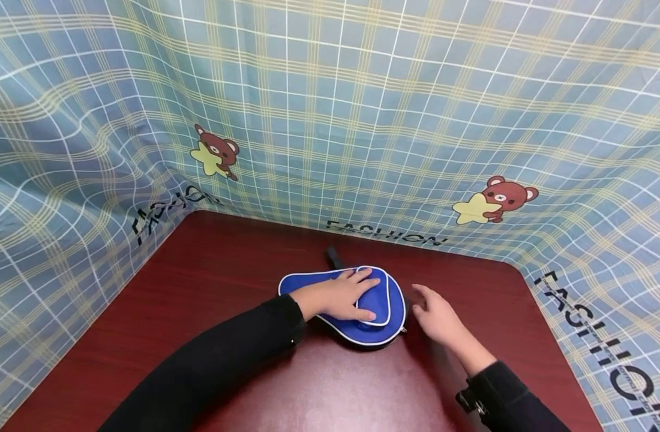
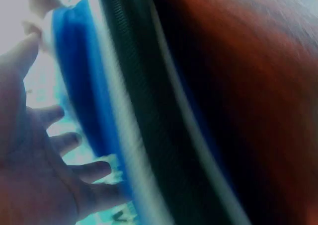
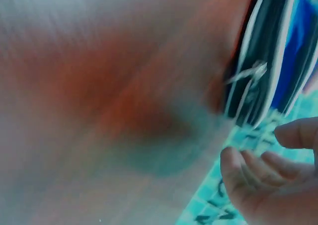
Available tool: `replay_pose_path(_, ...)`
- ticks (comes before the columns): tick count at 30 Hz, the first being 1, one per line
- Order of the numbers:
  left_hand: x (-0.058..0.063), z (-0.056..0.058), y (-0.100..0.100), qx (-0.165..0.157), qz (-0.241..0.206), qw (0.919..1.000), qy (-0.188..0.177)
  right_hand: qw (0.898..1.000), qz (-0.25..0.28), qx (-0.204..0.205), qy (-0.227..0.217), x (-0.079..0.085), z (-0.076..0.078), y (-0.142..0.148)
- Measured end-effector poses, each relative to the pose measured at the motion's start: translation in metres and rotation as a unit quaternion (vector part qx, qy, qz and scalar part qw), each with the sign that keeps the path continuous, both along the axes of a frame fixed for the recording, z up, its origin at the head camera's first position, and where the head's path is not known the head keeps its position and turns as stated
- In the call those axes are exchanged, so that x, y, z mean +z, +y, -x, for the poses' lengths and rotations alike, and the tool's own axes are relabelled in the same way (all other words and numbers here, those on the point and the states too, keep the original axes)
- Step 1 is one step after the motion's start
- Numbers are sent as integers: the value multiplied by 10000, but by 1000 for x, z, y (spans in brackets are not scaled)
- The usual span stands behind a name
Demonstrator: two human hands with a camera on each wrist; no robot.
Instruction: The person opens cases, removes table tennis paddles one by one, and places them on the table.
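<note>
A person's left hand (image 1: 343,297) lies spread across a blue, paddle-shaped zip case (image 1: 347,329) on a dark red, glossy bench (image 1: 243,258), its palm down and its fingers reaching over the raised pocket (image 1: 377,303) on the front. The right hand (image 1: 440,318), holding nothing, hovers just beside the case's rounded end, its fingers loosely bent and its thumb apart from them. The two hands are apart, one on either side of the pocket's outer edge, and neither is clamped on anything. The case lies toward the far middle of the bench, its narrow end to the person's left and its broad, round end to the right, with white piping tracing both body and pocket. A metal zipper pull (image 3: 258,68) hangs at the dark side band, near the right fingertips; whether the zip is fully closed cannot be told. A short black strap (image 1: 333,258) extends from behind the case toward the back of the bench. Black sleeves, left (image 1: 216,354) and right (image 1: 516,399), cover both forearms. Around the bench hangs a blue plaid curtain (image 1: 335,150), printed with two brown bears hugging yellow stars, and with black "FASHION" lettering (image 1: 386,233) along its lower part. Both wrist views are blurred.
</note>
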State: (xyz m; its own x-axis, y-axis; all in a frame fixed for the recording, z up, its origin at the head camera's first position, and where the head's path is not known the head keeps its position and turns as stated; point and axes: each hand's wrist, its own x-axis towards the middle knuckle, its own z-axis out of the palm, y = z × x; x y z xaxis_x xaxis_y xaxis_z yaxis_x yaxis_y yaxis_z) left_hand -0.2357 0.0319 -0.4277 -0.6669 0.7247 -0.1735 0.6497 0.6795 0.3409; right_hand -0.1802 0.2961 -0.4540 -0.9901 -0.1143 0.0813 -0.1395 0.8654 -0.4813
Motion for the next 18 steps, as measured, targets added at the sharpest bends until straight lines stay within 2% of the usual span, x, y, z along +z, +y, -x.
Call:
replay_pose_path(4, -12, -3, 6, 154, 347, 9992, -120, 9981, 218, 321, -489, -9, 21, -2)
replay_pose_path(8, -17, -5, 10, 202, 418, 9989, -75, 9969, 301, 427, -597, -14, 31, -8)
replay_pose_path(12, -15, -5, 14, 186, 425, 9989, -115, 9971, 286, 348, -621, -17, 27, -8)
replay_pose_path(18, -7, -3, 14, 281, 499, 9983, -116, 9984, 186, 422, -323, -17, 9, -4)
